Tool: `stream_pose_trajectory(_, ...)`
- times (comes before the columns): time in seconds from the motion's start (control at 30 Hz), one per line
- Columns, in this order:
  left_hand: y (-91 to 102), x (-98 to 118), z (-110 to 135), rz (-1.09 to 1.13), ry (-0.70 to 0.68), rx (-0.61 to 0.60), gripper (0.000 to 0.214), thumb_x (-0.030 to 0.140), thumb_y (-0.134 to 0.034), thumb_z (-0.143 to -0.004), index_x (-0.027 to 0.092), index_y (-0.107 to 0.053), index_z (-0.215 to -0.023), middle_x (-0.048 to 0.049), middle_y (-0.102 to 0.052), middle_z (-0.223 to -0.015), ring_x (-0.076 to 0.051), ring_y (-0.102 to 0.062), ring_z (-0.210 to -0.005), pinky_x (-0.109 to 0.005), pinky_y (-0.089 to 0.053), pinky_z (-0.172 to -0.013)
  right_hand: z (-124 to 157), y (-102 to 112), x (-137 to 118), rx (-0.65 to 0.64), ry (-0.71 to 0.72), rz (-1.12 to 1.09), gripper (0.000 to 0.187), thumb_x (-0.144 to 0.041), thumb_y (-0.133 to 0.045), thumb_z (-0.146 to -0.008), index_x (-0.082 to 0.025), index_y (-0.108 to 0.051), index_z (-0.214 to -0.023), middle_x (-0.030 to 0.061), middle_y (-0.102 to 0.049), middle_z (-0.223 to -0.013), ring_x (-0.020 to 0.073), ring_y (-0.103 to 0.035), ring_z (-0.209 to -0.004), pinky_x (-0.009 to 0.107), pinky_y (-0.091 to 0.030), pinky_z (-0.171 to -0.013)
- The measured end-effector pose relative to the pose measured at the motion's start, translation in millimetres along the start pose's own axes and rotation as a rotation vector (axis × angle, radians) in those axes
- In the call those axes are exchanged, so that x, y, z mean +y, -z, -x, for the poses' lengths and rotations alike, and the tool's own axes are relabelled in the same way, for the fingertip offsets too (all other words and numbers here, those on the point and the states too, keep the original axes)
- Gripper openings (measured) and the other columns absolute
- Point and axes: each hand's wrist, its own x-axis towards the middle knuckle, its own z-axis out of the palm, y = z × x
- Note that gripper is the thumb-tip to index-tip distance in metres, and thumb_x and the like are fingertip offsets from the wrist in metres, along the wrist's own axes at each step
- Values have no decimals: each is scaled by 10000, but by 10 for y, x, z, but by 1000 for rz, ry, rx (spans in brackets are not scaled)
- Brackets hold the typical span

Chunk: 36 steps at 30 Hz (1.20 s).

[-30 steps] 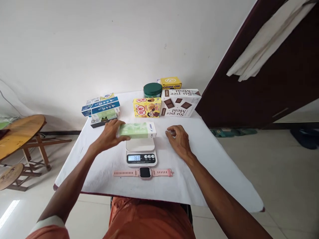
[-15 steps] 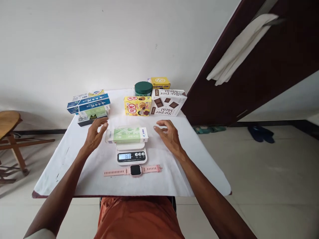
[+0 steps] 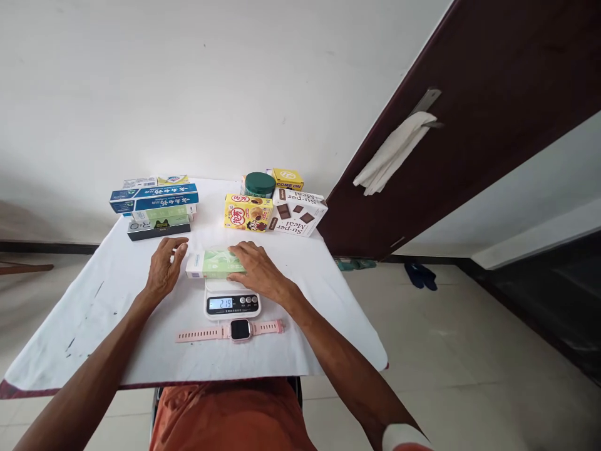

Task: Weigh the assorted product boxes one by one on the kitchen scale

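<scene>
A light green and white toothpaste-style box (image 3: 212, 264) lies lengthwise across a white digital scale (image 3: 232, 305). My right hand (image 3: 256, 269) is closed round the box's right end, fingers on the far side and thumb on the near side. The scale's lit display seems to read 219. Beside the box's left end, my left hand (image 3: 164, 269) is open, fingers loosely bent and holding nothing. A pink-strapped smartwatch (image 3: 240, 329) lies flat in front of the scale. The scale's platform is mostly hidden under the box.
At the back left are stacked boxes, among them a blue box (image 3: 164, 199) and a black box (image 3: 158, 230). Back right stand a yellow snack box (image 3: 248, 213), a white Su-per Meal box (image 3: 299, 213), a green-lidded jar (image 3: 260, 184) and a yellow COME ON box (image 3: 288, 180).
My right hand has moved left onto the box and taken hold of it. The display went from about 363 to about 219. The camera view has shifted; my left hand stays open.
</scene>
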Motion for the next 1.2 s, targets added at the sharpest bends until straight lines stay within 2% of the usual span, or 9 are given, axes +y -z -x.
stream_pose_trajectory(0.13,2,-16,-1,-7,-27,1,519,583,-393,-1065,186,-725,-1101,-128,-736,-1124,-252,-686,-1021,-381,-582,-865,118,151,284,93,-43,7,551,-230,-866,-831,-182,-632,-1328,143,-691,-1325,322,-612,-1251,519,-489,-1076)
stream_pose_trajectory(0.3,-1,10,9,-5,-36,-22,475,550,-409,-1067,192,-721,-1067,-122,-739,-1077,-236,-674,-950,-374,-582,-840,455,303,1064,329,-210,51,510,-253,-836,-812,-224,-665,-1291,131,-711,-1271,351,-632,-1195,537,-509,-1027)
stream_pose_trajectory(0.43,-28,11,31,3,-14,-50,460,528,-423,-1060,184,-729,-1064,-120,-733,-1049,-224,-660,-879,-359,-576,-778,639,242,1638,301,-361,129,481,-306,-804,-805,-219,-699,-1265,137,-722,-1231,372,-639,-1144,548,-532,-973)
stream_pose_trajectory(0.57,-45,-25,27,5,0,-53,450,521,-430,-1059,186,-731,-1054,-115,-737,-1042,-218,-651,-846,-347,-563,-731,625,73,1907,271,-344,152,462,-317,-762,-825,-202,-710,-1269,152,-728,-1227,366,-625,-1132,549,-519,-1016)
stream_pose_trajectory(0.73,-66,-88,47,6,-10,-42,392,482,-450,-1059,201,-722,-1023,-107,-745,-1058,-206,-656,-850,-334,-558,-720,549,-94,1920,402,-309,226,308,-300,-632,-924,-202,-724,-1202,177,-687,-1316,363,-591,-1195,554,-505,-1044)
stream_pose_trajectory(0.83,-73,-108,67,4,-28,-38,353,475,-475,-1057,210,-709,-1044,-96,-733,-1055,-197,-667,-834,-320,-551,-678,543,-149,1805,481,-261,237,269,-314,-573,-967,-191,-732,-1146,198,-647,-1377,368,-577,-1222,565,-496,-1054)
stream_pose_trajectory(0.93,-14,-89,-47,-47,-105,22,293,461,-539,-1040,214,-682,-1103,-85,-702,-1049,-203,-680,-854,-340,-569,-724,536,-170,1616,538,-156,187,281,-345,-615,-960,-185,-728,-1160,186,-675,-1310,349,-602,-1179,554,-513,-1047)
stream_pose_trajectory(1.1,293,-12,-705,-299,-194,157,301,378,-620,-1005,212,-636,-1256,-125,-651,-1229,-283,-648,-1112,-442,-540,-968,513,-246,1265,541,-85,33,236,-372,-634,-977,-207,-732,-1115,146,-716,-1176,324,-643,-1131,535,-559,-994)
stream_pose_trajectory(1.2,497,-36,-1158,-492,-84,79,459,452,-649,-996,185,-592,-1365,-182,-586,-1385,-370,-552,-1296,-514,-450,-1076,528,-354,1162,537,-99,-55,205,-361,-617,-988,-218,-725,-1087,142,-725,-1145,319,-653,-1106,519,-598,-908)
